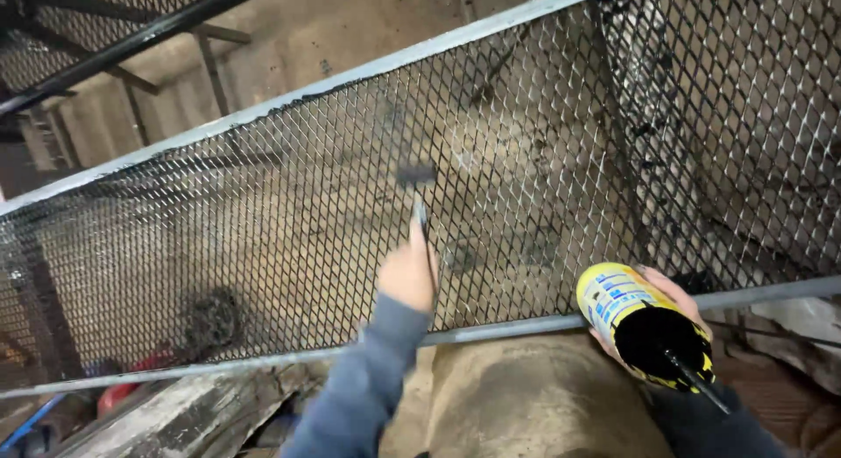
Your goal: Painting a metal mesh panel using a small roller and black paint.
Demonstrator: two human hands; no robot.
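My left hand (pixel 407 274), in a blue-grey sleeve, grips a small paintbrush (pixel 417 176) whose black bristles press against an expanded metal mesh panel (pixel 263 239). The mesh is set in a grey metal frame (pixel 491 333); its right part is coated black and the middle is still bare metal. My right hand (pixel 670 292) holds a yellow and blue paint can (pixel 631 322) tilted toward me, with black paint inside and a thin stick (pixel 696 384) poking out of it. The can is just in front of the frame's lower bar.
A weathered wooden plank (pixel 175 414) lies at the bottom left beside a red object (pixel 123 392). A rounded tan surface (pixel 534 397) sits under the frame's lower bar. A dark metal bar (pixel 131 42) crosses the top left over a dusty concrete floor.
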